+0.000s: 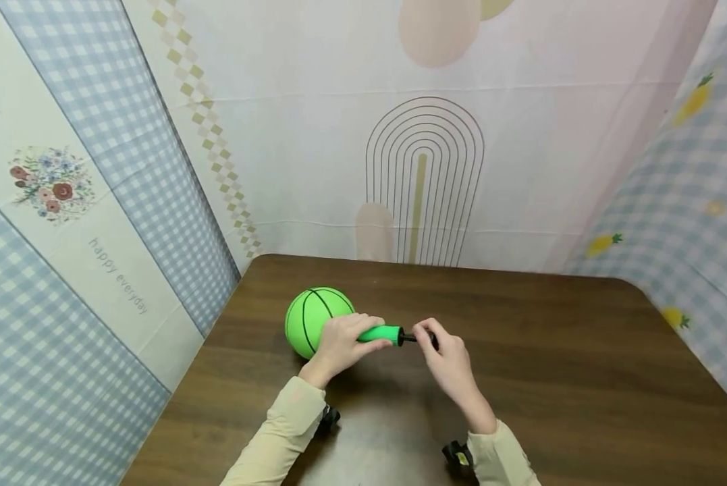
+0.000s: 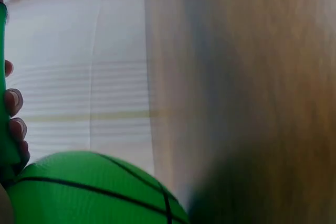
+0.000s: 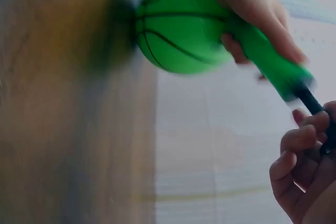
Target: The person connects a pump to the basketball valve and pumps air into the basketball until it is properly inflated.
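A bright green ball [image 1: 308,324] with black seam lines sits on the wooden table, left of centre. My left hand [image 1: 341,344] wraps around the green barrel of a small hand pump [image 1: 387,334], which lies nearly level and points away from the ball to the right. In the right wrist view, the barrel's left end meets the ball [image 3: 178,35] beside my left palm. A black rod [image 3: 308,99] sticks out of the barrel's other end. My right hand [image 1: 451,361] grips the black handle at the end of that rod, its fingers curled around it.
The dark brown table [image 1: 551,378] spreads out on both sides of my forearms. Behind it hangs a pale printed cloth [image 1: 314,155], with blue checked cloth [image 1: 96,61] at the left. A black wrist camera [image 1: 457,453] sits at the right cuff.
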`<state>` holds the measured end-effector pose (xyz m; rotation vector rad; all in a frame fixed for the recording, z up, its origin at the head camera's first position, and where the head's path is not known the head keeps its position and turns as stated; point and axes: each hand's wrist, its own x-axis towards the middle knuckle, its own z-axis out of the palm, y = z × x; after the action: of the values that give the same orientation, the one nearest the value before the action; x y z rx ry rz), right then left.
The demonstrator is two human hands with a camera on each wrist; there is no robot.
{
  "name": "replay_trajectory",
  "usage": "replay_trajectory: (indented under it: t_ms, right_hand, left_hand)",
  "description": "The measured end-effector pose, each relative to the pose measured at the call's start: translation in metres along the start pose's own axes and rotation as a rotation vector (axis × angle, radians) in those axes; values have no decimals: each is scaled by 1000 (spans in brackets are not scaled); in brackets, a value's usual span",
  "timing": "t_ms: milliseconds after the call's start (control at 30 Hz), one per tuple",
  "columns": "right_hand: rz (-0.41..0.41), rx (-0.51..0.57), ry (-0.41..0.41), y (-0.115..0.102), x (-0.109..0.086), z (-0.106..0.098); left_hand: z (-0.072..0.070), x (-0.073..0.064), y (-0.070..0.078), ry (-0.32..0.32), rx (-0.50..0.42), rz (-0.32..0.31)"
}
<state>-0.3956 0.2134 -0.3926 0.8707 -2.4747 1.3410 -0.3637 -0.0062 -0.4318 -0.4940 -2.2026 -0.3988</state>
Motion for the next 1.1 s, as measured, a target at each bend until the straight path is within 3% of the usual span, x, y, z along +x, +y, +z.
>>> replay_trajectory:
  t_ms: [100, 167, 333, 433, 567, 767, 1100]
  right_hand:
    - [-12, 5, 113, 3, 1, -18]
    - [-10, 3, 142, 3, 2, -30]
    - [59, 30, 22, 4, -1, -42]
    - [141, 108, -32, 2, -3, -35]
    - [201, 188, -24, -4, -5, -18]
    - [201, 216, -5, -16, -5, 7]
    - [213, 249, -80, -31, -12, 42]
  left_hand:
    - [-5, -2, -5, 31, 3, -31]
    - [-6, -3, -6, 40, -1, -40]
    - [-8, -6, -3, 70, 6, -27]
    - [-10, -9, -3, 82, 15, -27]
    - [-10, -8, -3, 86, 30, -47]
    - [-9, -7, -1, 68, 65, -68]
    - [-8, -15, 10, 80, 69, -35]
